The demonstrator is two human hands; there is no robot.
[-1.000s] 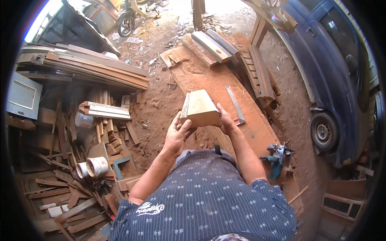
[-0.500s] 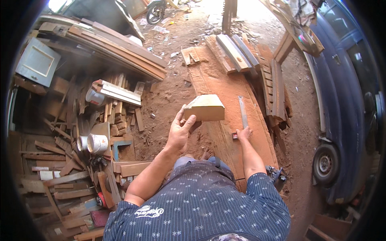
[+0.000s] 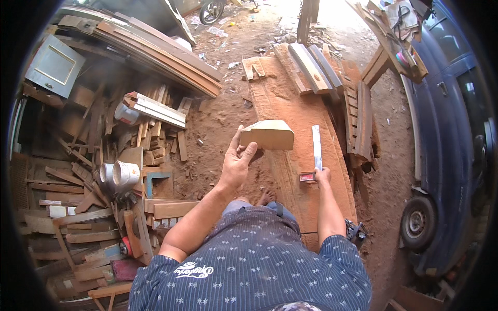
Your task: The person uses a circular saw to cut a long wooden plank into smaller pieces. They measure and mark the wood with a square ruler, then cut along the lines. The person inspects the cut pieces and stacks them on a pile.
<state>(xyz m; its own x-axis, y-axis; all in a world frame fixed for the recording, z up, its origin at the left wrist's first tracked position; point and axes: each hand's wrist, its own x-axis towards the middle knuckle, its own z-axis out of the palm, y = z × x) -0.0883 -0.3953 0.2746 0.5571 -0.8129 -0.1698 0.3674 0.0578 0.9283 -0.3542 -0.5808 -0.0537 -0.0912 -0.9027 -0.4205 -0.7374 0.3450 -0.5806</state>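
Observation:
My left hand (image 3: 239, 163) is closed on the left end of a pale wooden block (image 3: 270, 137) with cut-off upper corners, holding it up in front of me. The thumb lies on the block's near face, and the other fingers are partly hidden behind it. In my right hand (image 3: 322, 176) is a try square (image 3: 317, 147), gripped at the corner. Its metal blade points away from me and its dark red stock (image 3: 307, 177) sticks out to the left. The square is over the dust-covered wooden workbench (image 3: 295, 88); the block is to its left.
Planks (image 3: 311, 67) lie at the bench's far end, with slatted wood to their right. On the left are timber offcuts, white buckets (image 3: 126, 172) and a blue framing square (image 3: 155, 179). A power tool (image 3: 356, 233) is beside my right elbow. A blue vehicle (image 3: 441, 129) stands at the right.
My right hand has brought the try square up, and its blade and stock now show more fully. The block has turned slightly, its near face fuller in view. The whole view has shifted a little.

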